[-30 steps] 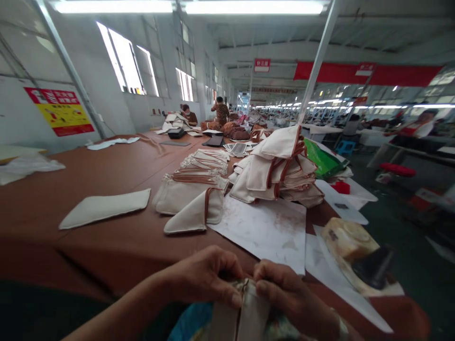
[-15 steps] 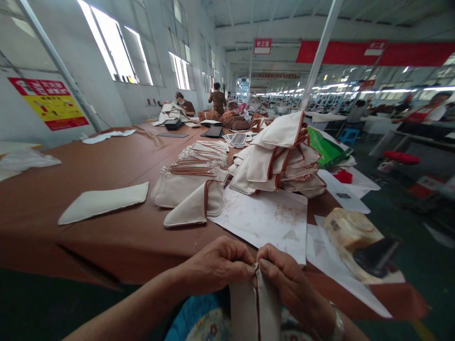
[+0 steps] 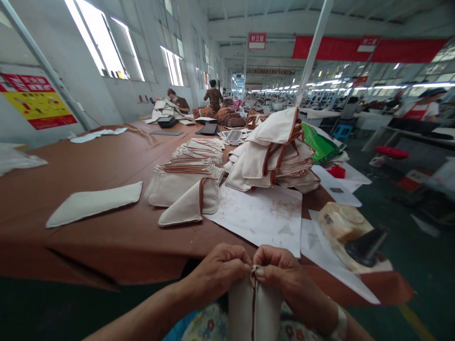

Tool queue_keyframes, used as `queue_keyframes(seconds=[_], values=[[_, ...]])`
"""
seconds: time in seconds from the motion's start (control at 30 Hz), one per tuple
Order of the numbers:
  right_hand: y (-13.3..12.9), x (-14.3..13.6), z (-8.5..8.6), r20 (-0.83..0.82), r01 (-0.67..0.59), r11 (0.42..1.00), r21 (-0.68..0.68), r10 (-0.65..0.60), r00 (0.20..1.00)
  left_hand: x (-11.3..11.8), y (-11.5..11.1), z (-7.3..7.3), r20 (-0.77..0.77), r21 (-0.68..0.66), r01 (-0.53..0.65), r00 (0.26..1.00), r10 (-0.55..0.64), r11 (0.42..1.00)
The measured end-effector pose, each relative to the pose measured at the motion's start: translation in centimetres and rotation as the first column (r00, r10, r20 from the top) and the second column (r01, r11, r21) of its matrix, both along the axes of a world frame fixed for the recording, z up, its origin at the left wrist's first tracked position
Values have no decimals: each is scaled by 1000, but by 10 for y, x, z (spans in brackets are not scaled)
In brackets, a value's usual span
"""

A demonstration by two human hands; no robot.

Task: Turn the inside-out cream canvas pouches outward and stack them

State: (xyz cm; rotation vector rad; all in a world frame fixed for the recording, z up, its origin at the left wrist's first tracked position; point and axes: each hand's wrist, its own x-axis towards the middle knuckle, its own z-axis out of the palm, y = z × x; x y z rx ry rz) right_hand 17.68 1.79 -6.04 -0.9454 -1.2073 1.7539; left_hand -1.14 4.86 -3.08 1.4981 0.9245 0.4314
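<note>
A cream fabric piece (image 3: 238,310) with a brown-edged seam down its middle hangs upright at the bottom centre, over a flowered garment. My left hand (image 3: 224,266) pinches its top edge from the left, thumb and fingers pressed together. From the right, my right hand (image 3: 280,270) pinches the same top edge close beside the seam. The fingertips of both hands nearly meet there. Beyond them on the brown table lie a folded cream piece (image 3: 183,206), a row of cream pieces (image 3: 177,182) and a tall stack of brown-edged cream pieces (image 3: 263,158).
White paper (image 3: 259,218) lies beyond my hands on the brown-covered table (image 3: 106,246). A single cream piece (image 3: 94,203) is at left. At right stand a yellowed container (image 3: 343,220) and a black cone-shaped object (image 3: 368,246). Two people are at the far end.
The whole view has shifted a little, so the table items appear further left. Both hands keep their pinch at the top of the fabric, their fingertips slightly closer together.
</note>
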Motion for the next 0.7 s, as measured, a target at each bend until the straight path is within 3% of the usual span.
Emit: queue_keyframes(seconds=[0.13, 0.33, 0.53, 0.6, 0.7], values=[[-5, 1, 3, 23, 1, 998, -58, 0, 1000, 1, 1, 3, -49, 7, 12, 999, -12, 1000], [-5, 5, 7, 117, -26, 999, 34, 22, 993, 6, 3, 12, -127, 73, 46, 991, -37, 996], [-5, 5, 0, 72, 0, 1000, 20, -1, 997, 12, -8, 12, -216, 365, 55, 976, 27, 929], [-6, 6, -4, 15, -10, 1000, -9, 10, 1000, 13, -11, 9, -195, 342, 27, 980, 43, 939], [-7, 7, -5, -33, -14, 999, -33, 13, 999, 11, -10, 4, -98, 134, 20, 995, -7, 991]])
